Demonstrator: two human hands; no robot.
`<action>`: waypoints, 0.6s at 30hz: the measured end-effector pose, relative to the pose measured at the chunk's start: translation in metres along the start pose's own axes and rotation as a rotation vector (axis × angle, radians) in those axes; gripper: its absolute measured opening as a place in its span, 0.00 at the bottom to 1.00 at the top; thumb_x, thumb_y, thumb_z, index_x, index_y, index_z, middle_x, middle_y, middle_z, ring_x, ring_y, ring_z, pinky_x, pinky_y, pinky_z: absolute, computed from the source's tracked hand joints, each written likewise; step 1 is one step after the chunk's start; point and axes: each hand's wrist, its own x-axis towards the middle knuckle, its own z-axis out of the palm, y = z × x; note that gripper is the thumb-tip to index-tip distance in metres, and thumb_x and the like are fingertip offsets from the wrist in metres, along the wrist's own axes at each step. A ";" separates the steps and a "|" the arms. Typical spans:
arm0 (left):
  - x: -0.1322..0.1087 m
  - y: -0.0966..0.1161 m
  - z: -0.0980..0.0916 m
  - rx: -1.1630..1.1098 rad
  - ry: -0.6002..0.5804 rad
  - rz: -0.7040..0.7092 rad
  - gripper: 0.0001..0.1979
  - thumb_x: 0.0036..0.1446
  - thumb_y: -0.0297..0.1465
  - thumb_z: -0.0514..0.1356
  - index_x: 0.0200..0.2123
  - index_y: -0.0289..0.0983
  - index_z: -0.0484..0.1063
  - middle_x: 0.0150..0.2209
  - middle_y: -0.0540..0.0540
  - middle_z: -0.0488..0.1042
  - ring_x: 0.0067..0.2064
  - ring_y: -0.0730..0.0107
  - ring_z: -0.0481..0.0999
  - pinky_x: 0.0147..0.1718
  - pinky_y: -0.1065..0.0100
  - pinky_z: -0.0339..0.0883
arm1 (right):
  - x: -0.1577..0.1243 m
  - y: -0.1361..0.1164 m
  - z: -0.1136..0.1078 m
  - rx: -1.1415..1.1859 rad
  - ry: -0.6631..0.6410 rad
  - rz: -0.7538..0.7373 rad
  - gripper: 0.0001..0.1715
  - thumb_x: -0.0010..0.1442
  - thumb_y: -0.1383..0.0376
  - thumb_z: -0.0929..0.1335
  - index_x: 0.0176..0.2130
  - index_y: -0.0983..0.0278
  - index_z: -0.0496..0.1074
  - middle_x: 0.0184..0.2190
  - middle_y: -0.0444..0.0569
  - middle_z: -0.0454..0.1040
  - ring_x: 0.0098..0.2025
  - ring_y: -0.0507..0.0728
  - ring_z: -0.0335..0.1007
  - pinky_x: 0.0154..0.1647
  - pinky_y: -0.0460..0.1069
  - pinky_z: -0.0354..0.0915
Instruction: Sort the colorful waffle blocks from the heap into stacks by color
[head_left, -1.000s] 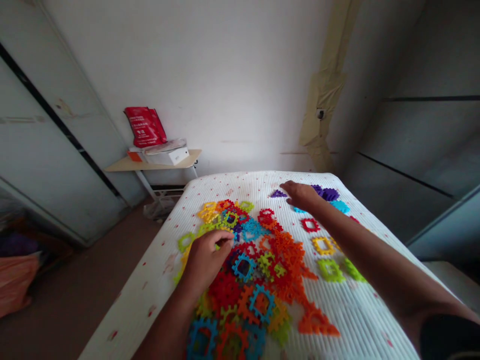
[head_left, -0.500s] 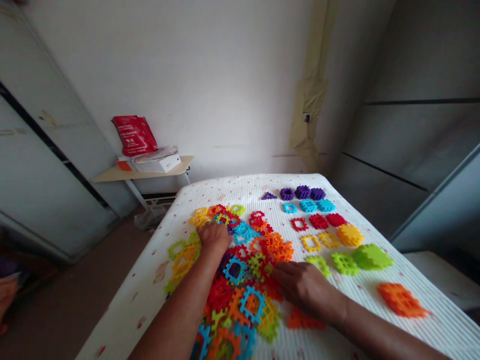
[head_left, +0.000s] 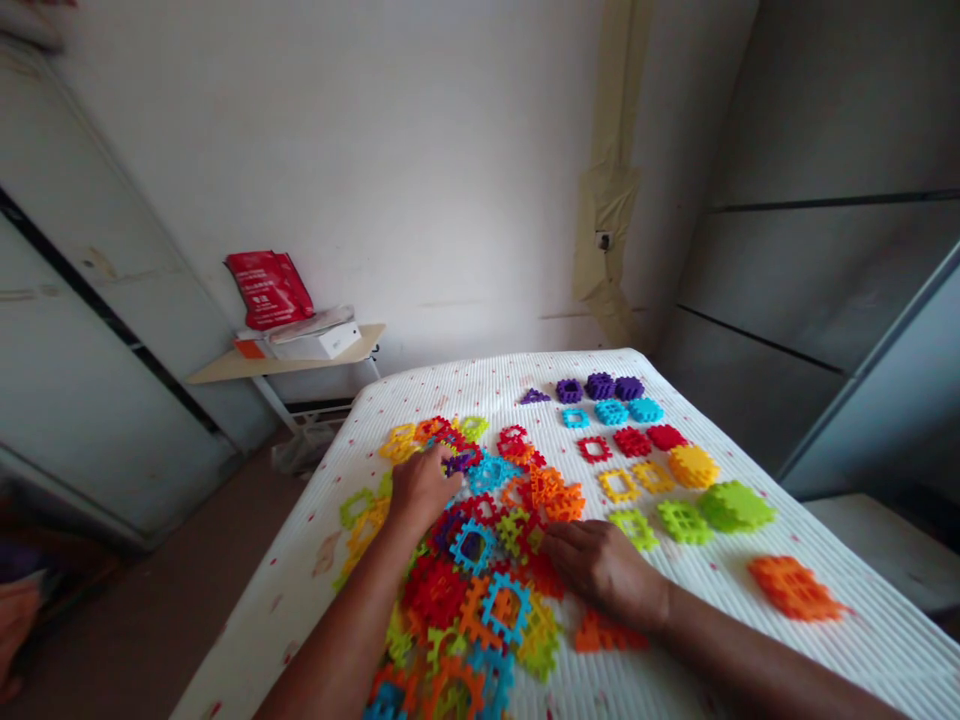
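My left hand (head_left: 424, 490) reaches into the far part of a heap of coloured interlocking plastic tiles. Its fingers are closed at a purple tile (head_left: 459, 463), close to a blue tile (head_left: 491, 473). My right hand (head_left: 609, 568) rests palm down at the right side of the heap, fingers together and curled. Its fingertips touch red and orange tiles (head_left: 546, 575); whatever lies under them is hidden. Below the wrist lies an orange triangular tile (head_left: 606, 633). Between my arms the heap holds a blue window-shaped tile (head_left: 507, 607) and a red tile (head_left: 435, 590).
Sorted by colour on the right are purple (head_left: 600, 386), blue (head_left: 611, 412), red (head_left: 632, 441), yellow (head_left: 693, 466), green (head_left: 738, 507) and orange (head_left: 796, 588) tiles. A white ribbed cover (head_left: 720, 660) lies beneath. A side table (head_left: 232, 368) holds boxes and a red bag (head_left: 268, 290).
My left hand has drawn slightly back and left, and the purple tile now shows at its fingertips. My right hand stays nearly in place. The camera view has shifted a little.
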 end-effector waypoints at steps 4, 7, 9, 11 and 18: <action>-0.011 -0.007 -0.004 -0.210 0.037 0.093 0.15 0.49 0.33 0.58 0.42 0.39 0.71 0.40 0.46 0.77 0.43 0.64 0.74 0.43 0.66 0.64 | 0.001 0.002 0.004 0.001 0.029 -0.007 0.14 0.65 0.66 0.58 0.42 0.64 0.70 0.33 0.54 0.75 0.29 0.52 0.71 0.29 0.45 0.65; -0.020 -0.008 -0.004 -0.358 0.099 0.176 0.15 0.50 0.30 0.57 0.44 0.40 0.70 0.42 0.48 0.76 0.45 0.66 0.73 0.46 0.67 0.64 | 0.003 0.002 0.003 0.004 0.030 -0.012 0.14 0.65 0.66 0.58 0.41 0.65 0.71 0.33 0.54 0.75 0.30 0.53 0.72 0.30 0.46 0.66; -0.024 -0.007 -0.002 -0.443 0.137 0.214 0.16 0.50 0.29 0.56 0.44 0.40 0.70 0.43 0.48 0.75 0.45 0.67 0.73 0.47 0.67 0.64 | 0.006 0.002 0.001 0.009 0.039 -0.005 0.14 0.65 0.66 0.58 0.41 0.65 0.71 0.34 0.54 0.75 0.32 0.53 0.72 0.32 0.46 0.67; -0.026 -0.006 -0.001 -0.504 0.142 0.212 0.17 0.49 0.29 0.57 0.44 0.40 0.71 0.42 0.48 0.75 0.43 0.68 0.73 0.44 0.67 0.66 | 0.012 0.002 -0.002 0.026 0.052 0.012 0.14 0.65 0.67 0.58 0.40 0.65 0.71 0.35 0.54 0.75 0.34 0.53 0.72 0.33 0.46 0.67; -0.030 0.002 0.003 -0.671 0.094 0.173 0.21 0.45 0.30 0.61 0.46 0.39 0.71 0.36 0.48 0.76 0.36 0.68 0.74 0.39 0.67 0.68 | 0.049 0.006 -0.006 0.141 0.161 0.079 0.11 0.64 0.68 0.59 0.42 0.63 0.69 0.38 0.52 0.74 0.39 0.53 0.72 0.39 0.46 0.67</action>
